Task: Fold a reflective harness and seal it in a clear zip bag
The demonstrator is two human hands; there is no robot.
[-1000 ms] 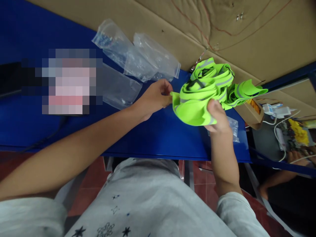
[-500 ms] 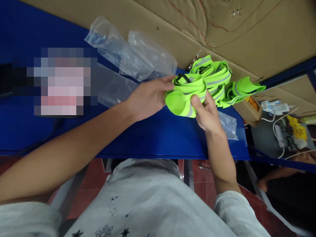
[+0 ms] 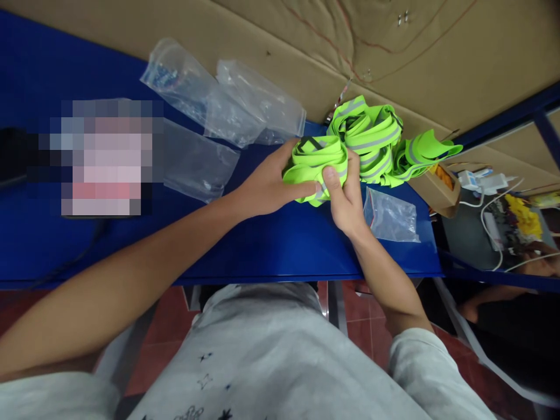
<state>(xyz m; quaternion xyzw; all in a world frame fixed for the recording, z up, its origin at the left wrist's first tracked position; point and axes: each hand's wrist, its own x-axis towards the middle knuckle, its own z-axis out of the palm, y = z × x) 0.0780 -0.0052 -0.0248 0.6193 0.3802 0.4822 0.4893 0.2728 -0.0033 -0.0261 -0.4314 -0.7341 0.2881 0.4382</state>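
Note:
Between my two hands is a rolled bundle of neon-yellow reflective strap [image 3: 317, 153] with grey stripes and a black buckle-like piece on top. My left hand [image 3: 273, 181] grips its left side, thumb pressed across the front. On the right side, my right hand [image 3: 347, 195] is closed round it, thumb on the front and fingers behind, partly hidden. Just behind the held bundle lies a pile of similar reflective straps [image 3: 371, 137], and a looser reflective strap [image 3: 424, 154] sits to its right.
Clear plastic bags [image 3: 258, 105] lie along the back of the blue table [image 3: 280, 245], and a small plastic bag [image 3: 391, 216] lies right of my hands. A cardboard box [image 3: 437, 189] stands at the right end. Another person's arm [image 3: 494, 300] shows at far right.
My left thumb has come round onto the front of the bundle, pressing its loose end flatter. Both hands and the bundle have shifted slightly left in view, uncovering more of the small bag.

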